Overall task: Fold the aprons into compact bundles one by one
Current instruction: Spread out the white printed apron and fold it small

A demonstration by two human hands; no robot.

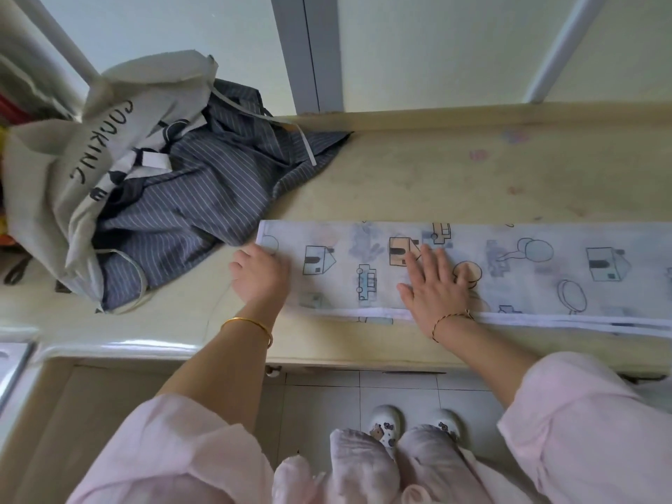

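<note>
A white apron point(527, 271) printed with little houses, cars and trees lies folded into a long strip across the countertop point(436, 176). My left hand point(256, 276) grips the strip's left end, fingers curled round the edge. My right hand point(434, 285) lies flat on the strip's middle with the fingers spread. To the left, a dark grey striped apron point(203, 191) lies crumpled, with a light grey apron point(72, 169) lettered "COOKING" heaped over it.
The countertop's front edge point(327, 352) runs just below my wrists, and a raised back ledge point(472, 116) meets the wall. A metal sink rim point(11, 361) shows at the lower left. Tiled floor and my slippers are below.
</note>
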